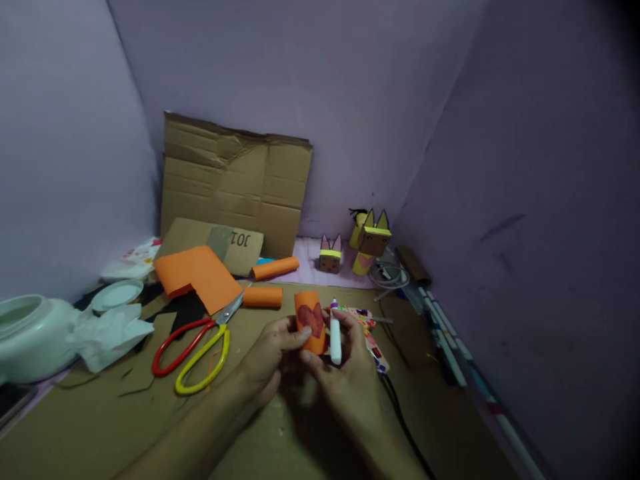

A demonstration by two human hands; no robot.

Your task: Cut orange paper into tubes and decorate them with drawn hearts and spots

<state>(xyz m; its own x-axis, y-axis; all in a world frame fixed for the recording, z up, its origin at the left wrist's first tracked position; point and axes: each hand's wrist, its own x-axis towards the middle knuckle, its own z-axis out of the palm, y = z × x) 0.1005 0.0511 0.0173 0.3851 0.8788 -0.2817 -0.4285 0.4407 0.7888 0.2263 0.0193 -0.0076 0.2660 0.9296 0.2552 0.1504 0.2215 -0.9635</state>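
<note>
In the head view, my left hand (273,353) is closed around the left side of an orange paper tube (314,343), its thumb pressed on the front. A dark red heart (310,319) sits on the tube's face. My right hand (345,373) grips a white marker (335,340) with a purple tip pointing up, while its thumb touches the lower edge of the tube. Behind that hand lies a colourful patterned glue gun (377,353), partly covered, with a black cord running toward the front.
Scissors (220,333) with red and yellow handles lie left, by orange paper (200,273) and two orange rolls (263,297). A white pot (40,340) stands far left. Cardboard (235,180) leans on the back wall. Cardboard animal figures (330,260) stand at the back right.
</note>
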